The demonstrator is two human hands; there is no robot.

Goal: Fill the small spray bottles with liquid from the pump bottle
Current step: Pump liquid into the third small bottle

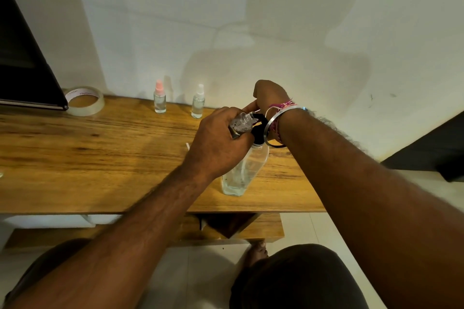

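Observation:
A tall clear pump bottle (251, 170) with a black pump head (258, 130) stands near the wooden table's front edge and holds a little liquid. My left hand (218, 143) grips a small clear spray bottle (242, 124), uncapped and tilted with its neck at the pump's nozzle. From above, my right hand (270, 95) reaches down with its fingers curled over the pump head; most of them are hidden. Two more small spray bottles stand upright at the back, one with a pink cap (160, 98) and one with a white cap (198, 101).
A roll of clear tape (85, 100) lies at the table's (100, 158) back left, beside a dark flat object (22, 57) leaning over the corner. A lower shelf (266, 228) sits under the table. A white wall rises right behind it.

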